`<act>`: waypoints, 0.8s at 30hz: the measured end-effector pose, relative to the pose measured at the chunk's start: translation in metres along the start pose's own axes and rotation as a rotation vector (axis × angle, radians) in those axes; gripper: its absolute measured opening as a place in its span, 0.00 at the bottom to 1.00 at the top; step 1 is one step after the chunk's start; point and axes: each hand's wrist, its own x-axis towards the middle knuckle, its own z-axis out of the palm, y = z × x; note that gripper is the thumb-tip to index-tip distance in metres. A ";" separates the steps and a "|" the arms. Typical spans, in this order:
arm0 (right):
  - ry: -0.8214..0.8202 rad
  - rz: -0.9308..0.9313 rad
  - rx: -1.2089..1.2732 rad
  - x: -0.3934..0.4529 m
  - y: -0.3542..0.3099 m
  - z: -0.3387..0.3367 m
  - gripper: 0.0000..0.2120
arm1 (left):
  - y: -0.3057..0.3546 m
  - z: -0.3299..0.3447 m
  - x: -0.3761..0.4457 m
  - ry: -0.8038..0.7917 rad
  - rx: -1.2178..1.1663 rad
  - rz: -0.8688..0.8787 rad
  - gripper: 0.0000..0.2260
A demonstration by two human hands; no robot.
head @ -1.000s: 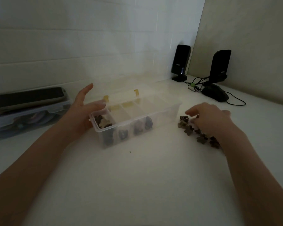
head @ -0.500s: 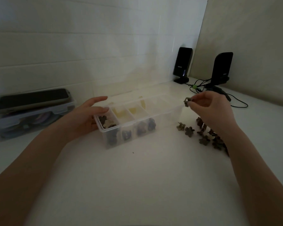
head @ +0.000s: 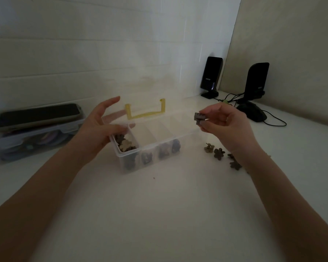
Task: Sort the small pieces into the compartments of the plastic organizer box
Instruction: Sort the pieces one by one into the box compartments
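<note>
While the left hand (head: 100, 127) rests with relaxed, spread fingers at the organizer box's (head: 155, 146) left end, the right hand (head: 227, 125) pinches a small dark piece (head: 198, 117). That piece sits in the grip, raised above the box's right end; loose pieces (head: 219, 153) lie on the tabletop (head: 159, 214) beside it

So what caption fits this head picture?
Right hand pinches a small piece over the open organizer box.

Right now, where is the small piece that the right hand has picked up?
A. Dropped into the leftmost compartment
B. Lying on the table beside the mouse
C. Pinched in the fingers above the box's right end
C: the right hand pinches a small dark hair clip in the air over the right end of the clear organizer box.
</note>
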 end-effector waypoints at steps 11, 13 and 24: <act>-0.080 -0.100 -0.112 -0.010 -0.004 0.020 0.08 | 0.021 0.001 -0.008 -0.161 0.268 0.277 0.44; -0.094 -0.089 -0.112 -0.011 -0.002 0.022 0.07 | 0.022 0.002 -0.008 -0.173 0.290 0.288 0.44; -0.145 -0.364 -0.196 -0.031 -0.012 0.054 0.08 | 0.024 0.006 -0.010 -0.215 0.287 0.292 0.46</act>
